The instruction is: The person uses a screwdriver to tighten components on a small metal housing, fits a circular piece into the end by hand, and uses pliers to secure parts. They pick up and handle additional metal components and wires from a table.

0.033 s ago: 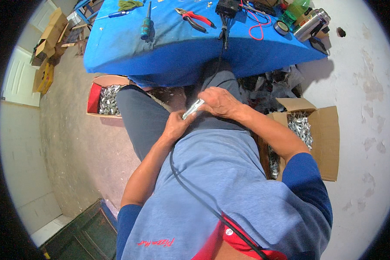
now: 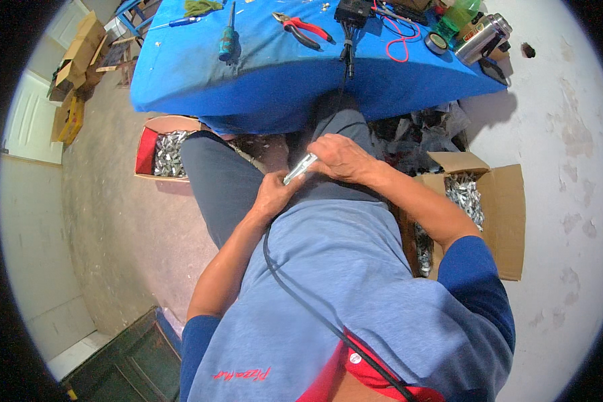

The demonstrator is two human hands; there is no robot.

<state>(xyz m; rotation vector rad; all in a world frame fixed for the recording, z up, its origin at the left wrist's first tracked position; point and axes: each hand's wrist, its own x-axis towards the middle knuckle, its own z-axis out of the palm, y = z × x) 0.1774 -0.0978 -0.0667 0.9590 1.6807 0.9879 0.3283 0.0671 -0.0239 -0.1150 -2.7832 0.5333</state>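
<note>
Above my lap, both hands meet at a small, long silver metal piece (image 2: 299, 169). It lies slantwise, with its lower end in the closed fingers of my left hand (image 2: 272, 193). My right hand (image 2: 342, 158) closes round its upper end. Fingertips cover both ends, so its exact kind does not show. A black cable (image 2: 295, 292) runs down over my shirt and passes behind my hands.
Ahead is a blue-covered table (image 2: 261, 84) with a screwdriver (image 2: 227, 41), red-handled pliers (image 2: 303, 30), a black device (image 2: 352, 12) and a steel flask (image 2: 484, 39). Boxes of silver metal pieces stand left (image 2: 145, 153) and right (image 2: 504, 214) of my legs.
</note>
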